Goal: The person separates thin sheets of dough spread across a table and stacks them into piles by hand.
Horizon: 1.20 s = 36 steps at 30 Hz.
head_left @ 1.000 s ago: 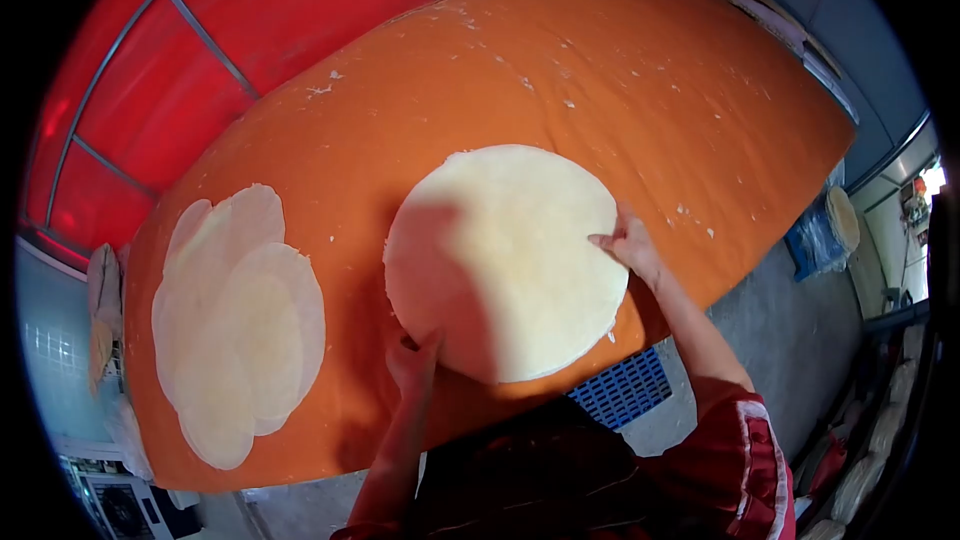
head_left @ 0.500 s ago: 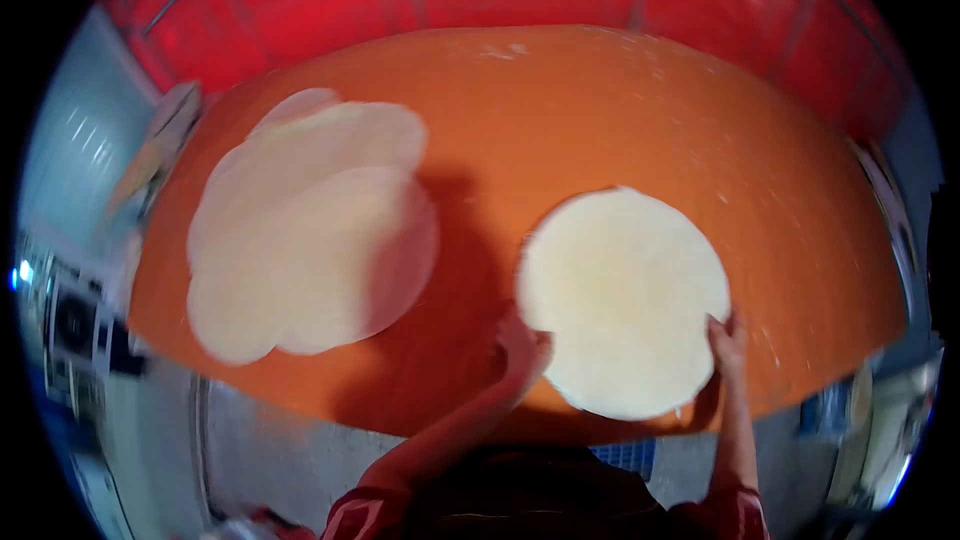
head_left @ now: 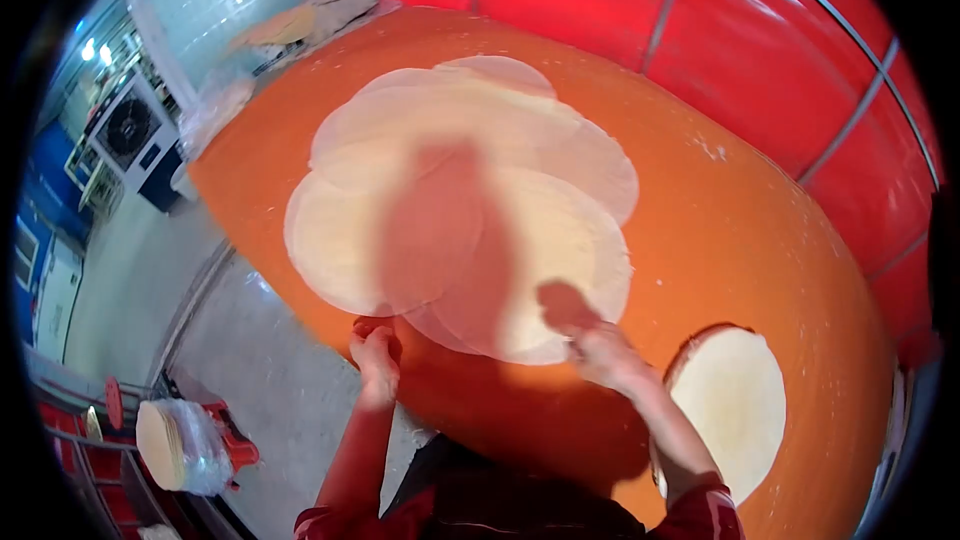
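Several thin, pale, round dough sheets [head_left: 560,215] lie overlapping on the orange table in front of me. My left hand [head_left: 376,355] is at the table's front edge, close to the near left rim of the sheets. Its fingers are loosely bent and apart, with nothing visible in them. Above the near right rim of the sheets is my right hand [head_left: 605,352], its fingers bent and blurred, casting a shadow on the dough. Farther right lies another round of dough [head_left: 735,405], apparently a stack, partly covered by my right forearm.
The orange table [head_left: 760,250] has a curved edge and white floury marks. Red panels [head_left: 780,50] on metal bars stand behind it. Sacking [head_left: 345,0] lies at the far left corner. On the floor side, a plastic-wrapped stack of rounds [head_left: 165,445] rests on a red stool [head_left: 235,440].
Both hands have left the sides of the right-hand round and moved left to the overlapping sheets. My view has turned left, bringing the floor and red stool into sight.
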Motion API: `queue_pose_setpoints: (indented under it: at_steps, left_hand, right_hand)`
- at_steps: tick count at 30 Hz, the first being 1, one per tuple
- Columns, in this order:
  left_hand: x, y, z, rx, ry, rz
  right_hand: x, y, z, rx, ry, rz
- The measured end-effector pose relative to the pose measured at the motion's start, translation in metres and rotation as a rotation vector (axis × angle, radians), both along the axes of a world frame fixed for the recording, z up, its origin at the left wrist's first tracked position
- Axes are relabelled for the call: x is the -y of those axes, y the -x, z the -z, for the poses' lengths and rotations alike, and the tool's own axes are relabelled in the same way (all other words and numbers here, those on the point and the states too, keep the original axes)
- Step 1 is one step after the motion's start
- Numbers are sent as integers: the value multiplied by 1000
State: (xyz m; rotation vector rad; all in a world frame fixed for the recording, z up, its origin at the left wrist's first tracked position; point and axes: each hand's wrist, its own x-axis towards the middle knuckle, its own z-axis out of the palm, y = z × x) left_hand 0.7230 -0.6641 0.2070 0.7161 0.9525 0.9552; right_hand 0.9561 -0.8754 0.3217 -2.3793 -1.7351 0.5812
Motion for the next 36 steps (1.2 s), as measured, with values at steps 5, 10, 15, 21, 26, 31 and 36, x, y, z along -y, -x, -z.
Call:
queue_pose_setpoints:
  at_steps: [5,10,15,21,26,31,36]
  left_hand:
    - [-51,28,-8,473,276,259]
    - [-73,35,-17,-35,154,145]
    - [-115,54,1,18,-151,113]
    - [-120,66,-9,-6,-156,214]
    - [-128,60,-14,69,-170,184]
    - [-133,58,-14,42,-216,187]
    - [-133,62,-13,134,-125,262]
  right_hand:
    - [-156,40,-10,22,168,-156]
    - [-274,24,63,106,-149,-59]
    - [-376,23,100,638,-342,-300]
    - [-436,-23,112,518,-735,-481]
    - [-472,-37,38,342,-191,-246]
    - [-443,1,-40,526,-422,-483]
    - [-328,69,60,210,-211,-454]
